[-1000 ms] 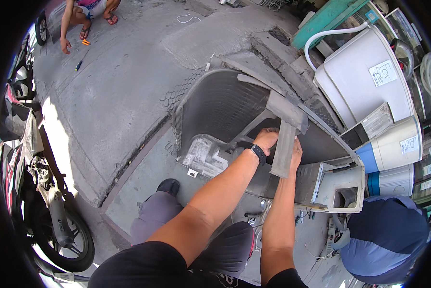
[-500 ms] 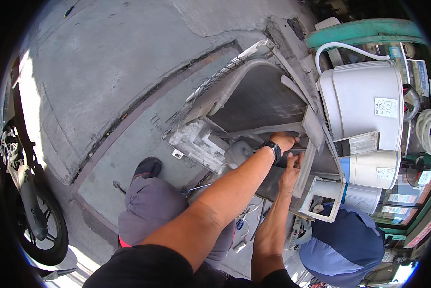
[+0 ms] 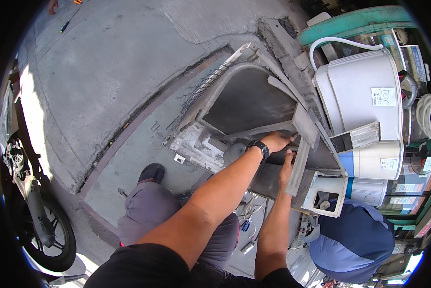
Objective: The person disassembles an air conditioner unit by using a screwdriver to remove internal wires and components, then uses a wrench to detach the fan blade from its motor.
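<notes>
In front of me an opened outdoor air-conditioner unit (image 3: pixel 256 103), with a grey inner wall and a wire-mesh side, lies on the ground. My left hand (image 3: pixel 276 141), with a black watch on its wrist, reaches into it. Those fingers are bent together at a spot beside a loose-looking metal panel (image 3: pixel 305 124); what they pinch is too small to make out. Just below, my right hand (image 3: pixel 286 168) is closed beside a grey metal strip (image 3: pixel 298 168), its fingers partly hidden. A motor-like round part (image 3: pixel 234 153) sits left of my left wrist.
White washing-machine tubs (image 3: pixel 362 96) stand to the right, below a green ledge (image 3: pixel 354 24). A person in a blue garment (image 3: pixel 352 240) is close by at lower right. A motorcycle wheel (image 3: pixel 52 235) is at left, a screwdriver (image 3: pixel 64 27) far left on the concrete.
My view has shifted slightly, and the unit appears a little further left. Both hands stay at the same spot inside it. Another person's hand now shows at the far upper left.
</notes>
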`<action>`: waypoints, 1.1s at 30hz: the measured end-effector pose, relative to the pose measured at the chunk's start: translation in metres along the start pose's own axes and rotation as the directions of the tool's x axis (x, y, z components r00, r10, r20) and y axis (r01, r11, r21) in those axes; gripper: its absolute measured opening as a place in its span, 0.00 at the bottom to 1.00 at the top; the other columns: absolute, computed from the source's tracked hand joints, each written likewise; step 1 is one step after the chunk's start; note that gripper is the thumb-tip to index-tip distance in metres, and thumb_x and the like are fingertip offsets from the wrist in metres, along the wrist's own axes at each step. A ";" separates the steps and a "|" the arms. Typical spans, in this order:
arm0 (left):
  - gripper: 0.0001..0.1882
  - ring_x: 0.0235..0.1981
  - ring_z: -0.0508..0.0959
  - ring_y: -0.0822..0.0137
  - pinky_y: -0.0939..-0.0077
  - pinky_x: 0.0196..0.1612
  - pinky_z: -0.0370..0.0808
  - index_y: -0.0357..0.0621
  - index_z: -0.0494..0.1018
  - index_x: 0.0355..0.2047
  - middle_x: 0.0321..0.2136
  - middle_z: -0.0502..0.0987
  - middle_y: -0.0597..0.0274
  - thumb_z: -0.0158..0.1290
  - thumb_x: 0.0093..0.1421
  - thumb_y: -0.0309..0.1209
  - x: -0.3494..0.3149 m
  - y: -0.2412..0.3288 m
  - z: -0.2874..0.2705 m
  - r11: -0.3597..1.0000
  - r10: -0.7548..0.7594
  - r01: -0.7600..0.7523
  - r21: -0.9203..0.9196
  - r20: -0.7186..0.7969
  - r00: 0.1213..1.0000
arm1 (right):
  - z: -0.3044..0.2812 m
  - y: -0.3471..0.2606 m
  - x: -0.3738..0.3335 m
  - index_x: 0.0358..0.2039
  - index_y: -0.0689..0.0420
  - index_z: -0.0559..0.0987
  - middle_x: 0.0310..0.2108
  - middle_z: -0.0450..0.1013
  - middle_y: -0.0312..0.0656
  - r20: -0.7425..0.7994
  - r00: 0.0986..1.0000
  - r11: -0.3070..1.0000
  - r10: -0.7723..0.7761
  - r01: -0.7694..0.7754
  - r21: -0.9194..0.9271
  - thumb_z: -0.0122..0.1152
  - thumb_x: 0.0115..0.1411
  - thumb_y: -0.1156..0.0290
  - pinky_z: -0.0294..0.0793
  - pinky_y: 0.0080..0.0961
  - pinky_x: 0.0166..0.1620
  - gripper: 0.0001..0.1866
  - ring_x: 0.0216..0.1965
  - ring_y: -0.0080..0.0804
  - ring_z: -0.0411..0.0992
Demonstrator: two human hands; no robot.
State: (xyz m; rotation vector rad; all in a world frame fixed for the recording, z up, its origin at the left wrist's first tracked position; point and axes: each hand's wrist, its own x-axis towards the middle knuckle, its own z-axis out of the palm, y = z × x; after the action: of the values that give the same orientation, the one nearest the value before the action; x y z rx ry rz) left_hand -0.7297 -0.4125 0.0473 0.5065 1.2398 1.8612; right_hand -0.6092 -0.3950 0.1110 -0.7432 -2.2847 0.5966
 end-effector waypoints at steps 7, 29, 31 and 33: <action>0.22 0.48 0.77 0.47 0.63 0.51 0.71 0.40 0.76 0.47 0.43 0.79 0.44 0.51 0.63 0.45 -0.040 0.046 -0.003 0.944 0.088 -0.030 0.328 -0.164 0.982 | 0.015 0.079 -0.005 0.30 0.49 0.68 0.20 0.57 0.29 0.306 0.902 0.416 0.304 -0.414 0.809 0.55 0.66 0.62 0.57 0.20 0.29 0.10 0.22 0.19 0.54; 0.19 0.53 0.70 0.54 0.60 0.56 0.64 0.36 0.71 0.42 0.46 0.73 0.50 0.57 0.54 0.35 -0.102 -0.061 0.004 0.350 0.419 0.049 0.936 -0.203 0.885 | 0.071 0.147 0.026 0.39 0.55 0.76 0.33 0.67 0.31 0.748 0.640 0.041 -0.173 -0.755 0.655 0.71 0.49 0.46 0.62 0.23 0.32 0.28 0.25 0.22 0.60; 0.20 0.52 0.71 0.54 0.62 0.54 0.67 0.35 0.71 0.44 0.46 0.74 0.50 0.58 0.53 0.34 -0.091 -0.065 0.001 0.346 0.297 0.110 0.932 -0.220 0.929 | 0.074 0.148 0.029 0.40 0.56 0.74 0.33 0.67 0.34 0.732 0.625 0.019 -0.270 -0.757 0.653 0.66 0.54 0.51 0.64 0.24 0.34 0.23 0.28 0.24 0.61; 0.20 0.53 0.71 0.54 0.62 0.55 0.69 0.35 0.71 0.45 0.47 0.75 0.48 0.57 0.53 0.31 -0.082 -0.062 0.006 0.353 0.254 0.084 0.932 -0.182 0.950 | 0.069 0.171 0.034 0.44 0.58 0.73 0.38 0.67 0.42 0.655 0.628 -0.072 -0.421 -0.743 0.666 0.56 0.62 0.59 0.69 0.28 0.37 0.17 0.31 0.29 0.63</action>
State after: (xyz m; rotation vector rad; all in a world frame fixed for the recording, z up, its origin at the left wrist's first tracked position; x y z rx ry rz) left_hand -0.6519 -0.4644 0.0030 0.9177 2.5575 1.0925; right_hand -0.6198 -0.2619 -0.0211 0.1370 -1.2766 2.8778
